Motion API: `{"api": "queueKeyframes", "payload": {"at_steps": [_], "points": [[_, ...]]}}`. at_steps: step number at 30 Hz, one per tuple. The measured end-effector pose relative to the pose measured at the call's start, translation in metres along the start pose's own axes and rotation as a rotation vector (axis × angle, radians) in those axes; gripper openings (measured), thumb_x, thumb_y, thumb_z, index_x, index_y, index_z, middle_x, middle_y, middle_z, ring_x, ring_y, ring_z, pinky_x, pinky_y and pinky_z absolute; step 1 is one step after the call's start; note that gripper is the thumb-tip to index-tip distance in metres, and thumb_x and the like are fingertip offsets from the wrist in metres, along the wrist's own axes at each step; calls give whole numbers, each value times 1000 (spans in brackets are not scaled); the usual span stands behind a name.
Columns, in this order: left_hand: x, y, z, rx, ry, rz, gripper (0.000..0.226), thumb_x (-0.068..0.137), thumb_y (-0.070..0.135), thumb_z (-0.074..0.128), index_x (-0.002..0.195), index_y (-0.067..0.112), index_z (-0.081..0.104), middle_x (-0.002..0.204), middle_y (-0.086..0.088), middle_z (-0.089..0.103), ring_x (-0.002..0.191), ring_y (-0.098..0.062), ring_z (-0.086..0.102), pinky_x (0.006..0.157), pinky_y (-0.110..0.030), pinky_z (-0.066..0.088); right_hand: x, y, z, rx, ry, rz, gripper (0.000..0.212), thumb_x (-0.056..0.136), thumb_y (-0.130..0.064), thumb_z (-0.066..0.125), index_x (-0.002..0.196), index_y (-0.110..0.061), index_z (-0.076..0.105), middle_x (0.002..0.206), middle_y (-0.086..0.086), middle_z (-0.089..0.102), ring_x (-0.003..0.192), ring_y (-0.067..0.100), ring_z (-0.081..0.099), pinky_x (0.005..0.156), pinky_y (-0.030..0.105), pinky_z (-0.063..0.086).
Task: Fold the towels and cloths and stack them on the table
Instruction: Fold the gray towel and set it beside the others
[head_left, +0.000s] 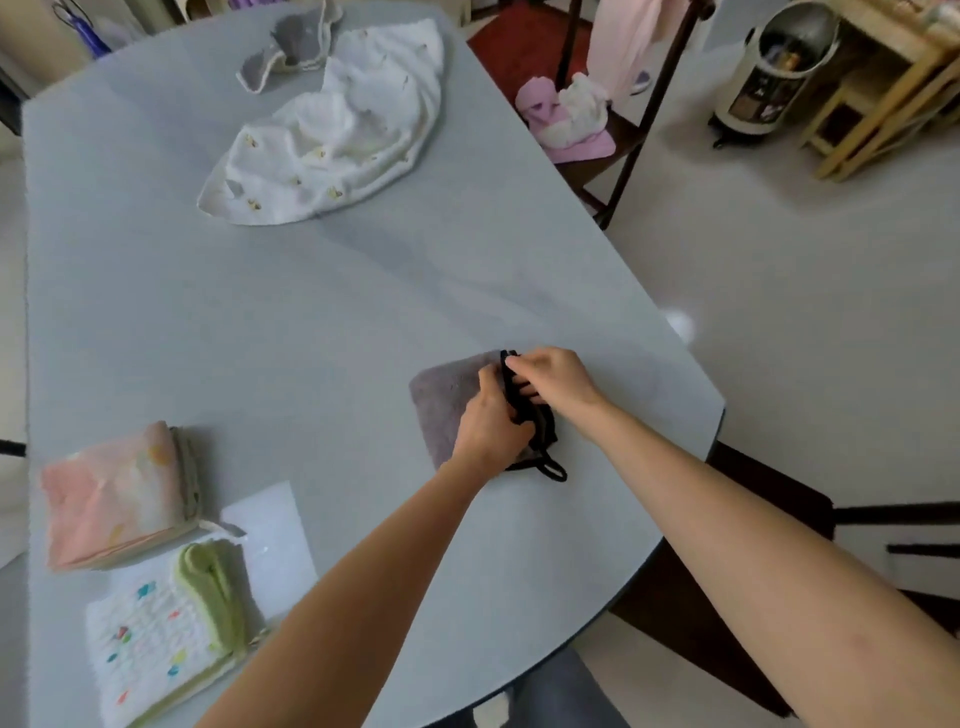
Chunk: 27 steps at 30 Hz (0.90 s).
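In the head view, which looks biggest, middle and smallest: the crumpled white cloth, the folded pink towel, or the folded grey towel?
1. Crumpled white cloth
2. Folded pink towel, though it is nearer the camera
3. Folded grey towel, partly hidden by the hands

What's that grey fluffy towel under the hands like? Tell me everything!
The grey towel looks soft and fuzzy, like terry cloth. It lies folded flat into a squarish shape near the right edge of the table. A black trim with a small hanging loop runs along its right side. The left hand and right hand both grip that black edge.
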<state>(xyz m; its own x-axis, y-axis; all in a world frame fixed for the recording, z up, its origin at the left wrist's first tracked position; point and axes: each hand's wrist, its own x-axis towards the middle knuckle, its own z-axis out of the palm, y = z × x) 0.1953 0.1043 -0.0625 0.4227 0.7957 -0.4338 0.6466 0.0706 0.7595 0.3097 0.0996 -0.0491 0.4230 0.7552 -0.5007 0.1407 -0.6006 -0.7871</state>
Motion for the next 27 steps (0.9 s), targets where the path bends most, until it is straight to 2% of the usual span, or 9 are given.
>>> {"api": "queueKeyframes", "payload": {"at_steps": [2,5,7,9,10,13,15,21,27], "points": [[7,-5,-3,-47,-120,16,65,84,4,55,140,14,24,89,-6,66,80,-22,67,73,-36,58,9,6,3,-164,51,-15,35,86,-28,64,82,6,64,85,23,68,84,34,65,77,44,53],[12,-11,-15,-180,-210,-14,51,89,0,48,136,13,36,90,-8,66,81,-24,69,72,-35,60,13,10,10,-307,108,-27,25,84,-30,67,77,-9,57,76,8,60,78,27,58,63,32,39],[14,-16,-30,-124,-6,26,39,89,2,49,127,11,51,90,-4,66,81,-22,66,73,-35,58,14,15,17,-372,122,-19,25,82,-32,69,92,-11,59,89,4,63,87,25,59,65,29,38],[21,-27,-51,47,262,85,34,89,10,53,123,14,57,100,-1,63,95,-21,61,84,-35,52,16,16,25,-398,139,-23,29,81,-31,69,98,-11,56,96,5,64,89,25,58,65,29,37],[25,-32,-62,116,290,95,36,90,14,55,126,15,55,109,-2,61,105,-22,57,90,-36,48,16,16,28,-400,147,-24,29,82,-30,68,99,-12,54,96,5,63,87,25,58,64,29,36],[37,-49,-78,268,91,26,45,92,29,58,133,12,51,125,-6,59,119,-26,49,99,-35,40,17,13,32,-415,168,-19,29,84,-25,66,104,-10,52,92,1,58,82,22,53,63,29,37],[40,-57,-81,295,19,30,40,91,33,59,126,12,58,121,-5,63,116,-28,52,96,-35,43,20,14,35,-406,154,-18,24,85,-18,63,104,-8,52,93,3,59,87,23,56,65,30,40],[52,-61,-93,263,-20,73,26,85,50,60,95,26,64,92,7,65,104,-24,53,88,-42,48,25,4,30,-306,217,-84,23,86,-9,58,109,-6,54,95,1,55,90,20,55,74,30,44],[56,-54,-89,415,-52,73,39,88,54,55,100,18,64,86,3,57,104,-20,40,89,-33,36,28,13,34,-288,324,-113,25,85,-2,54,109,-6,51,106,12,59,97,29,57,76,28,38]]}}
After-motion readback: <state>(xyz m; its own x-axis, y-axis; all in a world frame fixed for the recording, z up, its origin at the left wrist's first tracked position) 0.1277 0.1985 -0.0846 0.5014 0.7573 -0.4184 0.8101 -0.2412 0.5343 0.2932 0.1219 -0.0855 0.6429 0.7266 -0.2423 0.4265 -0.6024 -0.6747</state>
